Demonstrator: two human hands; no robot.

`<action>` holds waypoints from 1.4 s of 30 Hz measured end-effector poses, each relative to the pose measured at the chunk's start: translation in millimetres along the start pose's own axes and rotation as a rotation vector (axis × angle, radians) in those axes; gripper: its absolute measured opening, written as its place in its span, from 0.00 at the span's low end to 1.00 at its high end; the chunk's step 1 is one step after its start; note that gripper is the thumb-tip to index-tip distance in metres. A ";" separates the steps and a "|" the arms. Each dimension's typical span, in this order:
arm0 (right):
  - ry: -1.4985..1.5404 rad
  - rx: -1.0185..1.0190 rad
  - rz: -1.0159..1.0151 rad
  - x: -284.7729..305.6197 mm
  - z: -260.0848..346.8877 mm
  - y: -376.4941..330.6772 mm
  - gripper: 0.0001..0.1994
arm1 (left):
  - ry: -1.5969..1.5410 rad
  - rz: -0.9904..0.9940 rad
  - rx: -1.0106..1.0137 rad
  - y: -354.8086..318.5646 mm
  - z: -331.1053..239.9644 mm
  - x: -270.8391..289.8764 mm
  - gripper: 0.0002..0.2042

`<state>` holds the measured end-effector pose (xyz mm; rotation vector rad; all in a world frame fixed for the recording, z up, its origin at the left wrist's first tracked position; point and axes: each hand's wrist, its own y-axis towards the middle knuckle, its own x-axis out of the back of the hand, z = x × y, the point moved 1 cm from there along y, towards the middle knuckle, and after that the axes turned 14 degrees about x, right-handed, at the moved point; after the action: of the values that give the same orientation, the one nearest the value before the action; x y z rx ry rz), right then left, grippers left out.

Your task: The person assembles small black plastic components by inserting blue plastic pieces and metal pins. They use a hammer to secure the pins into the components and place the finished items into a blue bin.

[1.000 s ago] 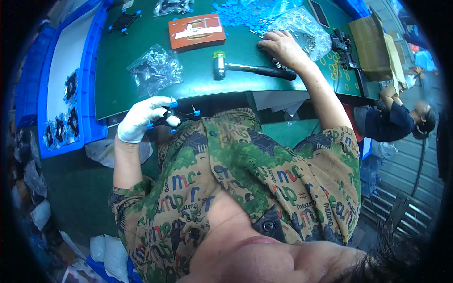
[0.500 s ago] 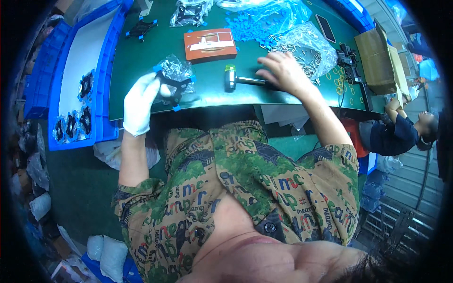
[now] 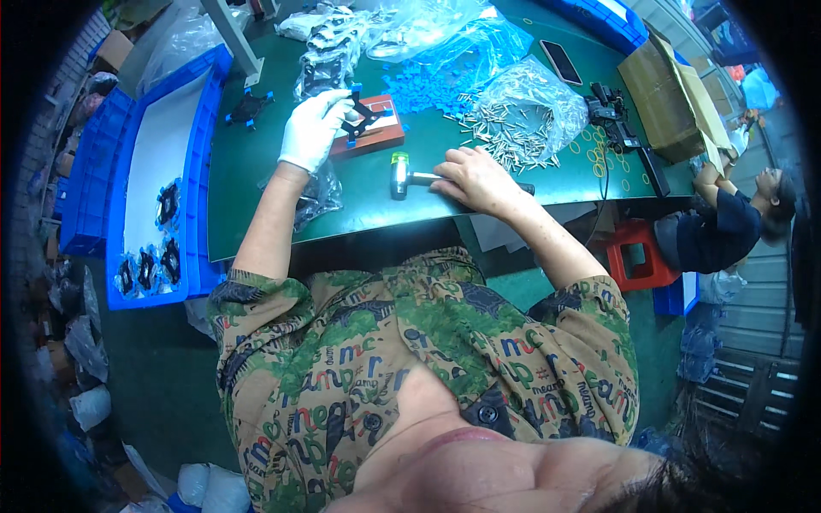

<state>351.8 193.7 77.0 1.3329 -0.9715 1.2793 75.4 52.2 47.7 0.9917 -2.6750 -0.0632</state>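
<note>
My left hand, in a white glove, pinches a black four-armed bracket with blue tips. It holds the bracket over a red-orange block with a pale top, covering part of it. My bare right hand is closed over the handle of a small hammer, which lies on the green table. The hammer's head is silver with a yellow-green end, and it points left. Below my left wrist lies a crumpled clear plastic bag.
Blue caps and metal pins lie in piles beyond the hammer. A phone, yellow rings and a cardboard box are at right. At left, a blue crate holds several wrapped brackets. A co-worker sits far right.
My left hand has carried the bracket forward and right, from beside the plastic bag to over the red-orange block. My right hand has come down and closed on the hammer's handle.
</note>
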 end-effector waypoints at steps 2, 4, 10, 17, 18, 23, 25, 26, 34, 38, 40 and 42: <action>-0.007 -0.004 -0.033 1.5 -1.6 -0.7 0.14 | 0.114 -0.014 -0.048 5.1 3.5 6.1 0.13; 0.097 -0.059 -0.136 8.5 -2.2 0.0 0.14 | -0.070 0.036 0.055 2.3 0.7 8.1 0.13; 0.417 -0.358 -0.158 30.8 5.3 11.4 0.16 | -0.188 0.046 0.179 5.5 4.9 3.8 0.10; 0.685 -0.294 -0.286 31.1 6.1 28.2 0.20 | 0.571 -0.136 -0.184 -5.6 -14.1 12.4 0.12; 0.654 -0.251 -0.290 37.8 8.1 36.1 0.20 | 0.577 -0.123 -0.198 -3.9 -6.0 14.3 0.13; 0.276 0.077 -0.727 63.3 -11.6 78.7 0.19 | 0.708 -0.202 -0.287 -4.2 4.3 18.6 0.15; 0.352 -0.102 -0.763 94.4 0.8 85.4 0.19 | 0.735 -0.134 -0.258 -6.2 1.4 20.3 0.15; 0.149 0.048 -0.808 86.2 -10.3 86.1 0.19 | 0.752 -0.144 -0.286 -5.8 -2.6 17.9 0.15; 0.145 -0.054 -0.612 68.3 -8.7 67.1 0.19 | 0.797 -0.172 -0.259 -7.3 -1.2 17.7 0.16; 0.221 -0.041 -0.641 76.8 -1.5 58.8 0.19 | 0.255 0.040 0.189 1.5 -7.5 12.6 0.21; 0.222 -0.056 -0.633 65.5 -5.1 52.1 0.19 | 0.339 -0.043 0.197 -1.9 -18.9 14.8 0.23; 0.302 -0.097 -0.597 56.2 -5.5 46.3 0.20 | 0.333 -0.053 0.234 -4.9 -24.3 20.3 0.21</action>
<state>312.0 196.2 138.3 1.1869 -0.3731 0.9184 70.7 36.8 75.3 1.0373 -2.3866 0.3792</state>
